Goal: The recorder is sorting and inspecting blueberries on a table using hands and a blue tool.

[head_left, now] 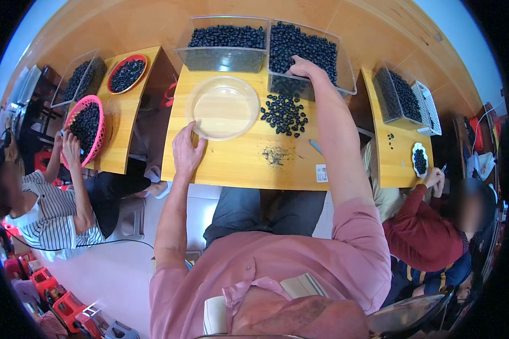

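My left hand [188, 151] rests at the front left of the table, open, its fingertips at the rim of a clear round shallow bowl [223, 134]. Nothing lies in that bowl. My right arm stretches to the back, and my right hand [307, 67] reaches over the wall of the right clear plastic bin [349, 79], among small glossy black rounded pieces [316, 48]. Its thumb and a finger look apart, but the other fingertips are hidden. In front of this bin lies a loose heap of the same black pieces [284, 114].
A second clear bin [223, 61] of black pieces stands back left. A small blue tool [315, 146], dark crumbs [275, 155] and a white label [322, 173] are on the table [232, 169]. Co-workers sit left [56, 206] and right [424, 231], beside a pink basket [100, 121] and a small white dish [419, 172].
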### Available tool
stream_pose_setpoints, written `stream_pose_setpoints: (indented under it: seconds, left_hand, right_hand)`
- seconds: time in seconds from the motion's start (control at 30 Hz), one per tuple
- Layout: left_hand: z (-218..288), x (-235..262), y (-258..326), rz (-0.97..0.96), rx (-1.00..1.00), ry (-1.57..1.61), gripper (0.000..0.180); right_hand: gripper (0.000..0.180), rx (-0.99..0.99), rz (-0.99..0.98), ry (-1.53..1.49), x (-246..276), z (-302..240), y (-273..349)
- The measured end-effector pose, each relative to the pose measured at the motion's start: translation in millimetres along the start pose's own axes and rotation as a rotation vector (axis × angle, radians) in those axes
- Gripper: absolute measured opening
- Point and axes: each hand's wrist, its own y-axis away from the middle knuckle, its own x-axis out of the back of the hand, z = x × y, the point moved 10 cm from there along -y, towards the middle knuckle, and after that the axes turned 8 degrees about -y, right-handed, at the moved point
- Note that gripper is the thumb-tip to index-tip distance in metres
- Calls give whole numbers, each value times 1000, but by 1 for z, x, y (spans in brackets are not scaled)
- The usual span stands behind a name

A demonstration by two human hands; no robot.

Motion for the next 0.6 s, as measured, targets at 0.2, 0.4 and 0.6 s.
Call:
stream_pose_setpoints:
  seconds: [0.2, 0.4, 0.6]
  left_hand:
    - [4, 4, -5, 33, -53, 2, 56]
    - [4, 3, -5, 8, -34, 0, 55]
    - [0, 0, -3, 0, -22, -6, 53]
  right_hand:
    - [80, 123, 49, 31, 5, -19, 5]
    - [46, 220, 149, -51, 7, -15, -3]
    - [24, 148, 573, -239, 58, -5, 20]
